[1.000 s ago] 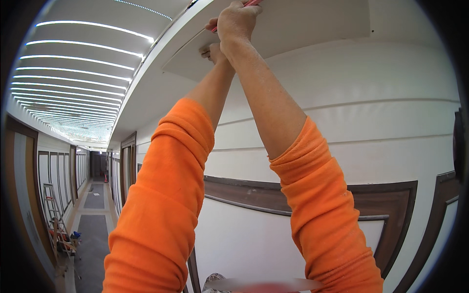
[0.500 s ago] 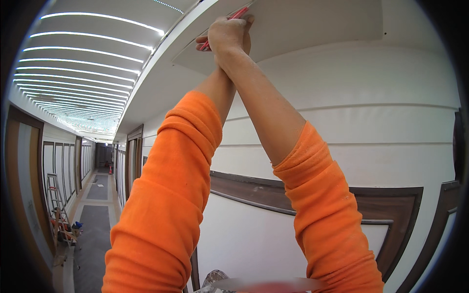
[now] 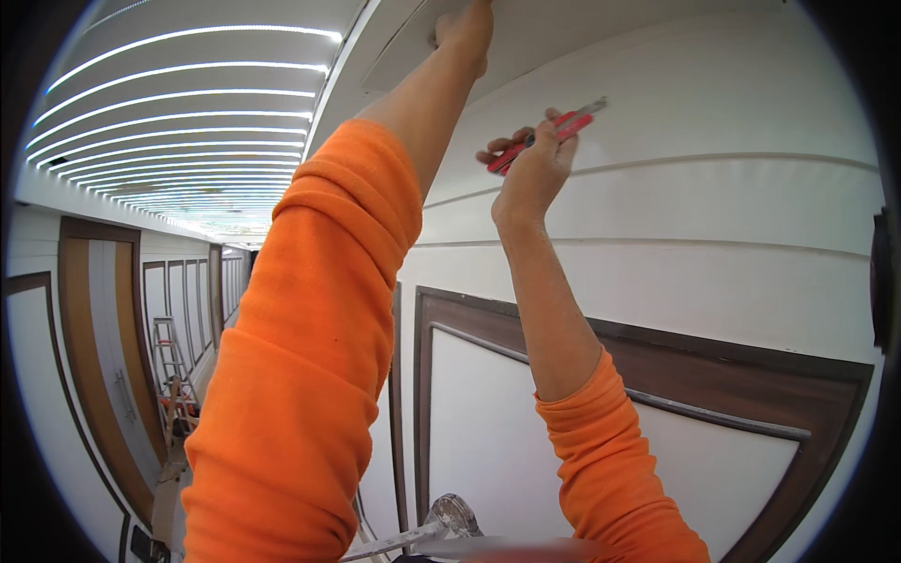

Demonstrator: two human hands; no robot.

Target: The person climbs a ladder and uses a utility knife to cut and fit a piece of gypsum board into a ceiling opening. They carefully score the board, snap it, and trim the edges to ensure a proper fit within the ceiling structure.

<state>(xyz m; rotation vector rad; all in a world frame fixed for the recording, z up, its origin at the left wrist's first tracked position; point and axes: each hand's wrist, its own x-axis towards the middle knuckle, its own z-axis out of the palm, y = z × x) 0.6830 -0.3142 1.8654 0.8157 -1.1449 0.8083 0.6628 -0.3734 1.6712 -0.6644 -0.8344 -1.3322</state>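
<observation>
My left hand (image 3: 462,36) is raised high against the pale overhead panel (image 3: 394,52) at top centre; it is blurred and its fingers are largely hidden behind it. My right hand (image 3: 533,176) grips a red utility knife (image 3: 572,122) in front of the white wall (image 3: 685,197), below and to the right of the left hand, the metal tip pointing up and right. Both forearms have rolled orange sleeves. A thin seam runs along the overhead panel.
A corridor stretches away at left under striped ceiling lights (image 3: 188,70). An aluminium ladder (image 3: 166,342) stands beside a wooden door (image 3: 108,347). Dark-framed wall panels (image 3: 610,460) face me. A paint-spattered metal ladder top (image 3: 452,516) is just below me.
My right hand and the knife have come down and right, away from the overhead board and my left hand. My left arm reaches further up and right, and the view has turned and tilted.
</observation>
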